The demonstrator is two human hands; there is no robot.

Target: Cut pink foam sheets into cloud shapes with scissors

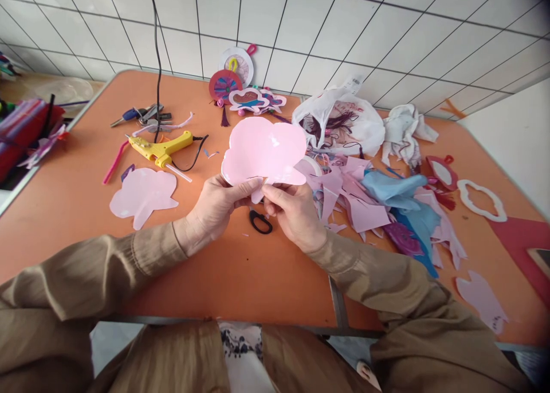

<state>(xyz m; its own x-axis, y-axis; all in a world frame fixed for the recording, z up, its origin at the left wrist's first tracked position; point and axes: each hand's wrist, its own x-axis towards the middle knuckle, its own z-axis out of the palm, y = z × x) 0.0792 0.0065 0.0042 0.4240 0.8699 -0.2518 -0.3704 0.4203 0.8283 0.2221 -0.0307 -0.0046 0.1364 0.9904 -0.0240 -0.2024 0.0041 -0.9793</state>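
Fingers of left hand and right hand pinch a pink cloud-shaped cutout — beyond, a gaping plastic bag holds dark tassels, apparently beaded.

View from my own head, facing forward and down: my left hand and right hand close by, near the centre, the orange table spreading around them, the tiled wall across the top.
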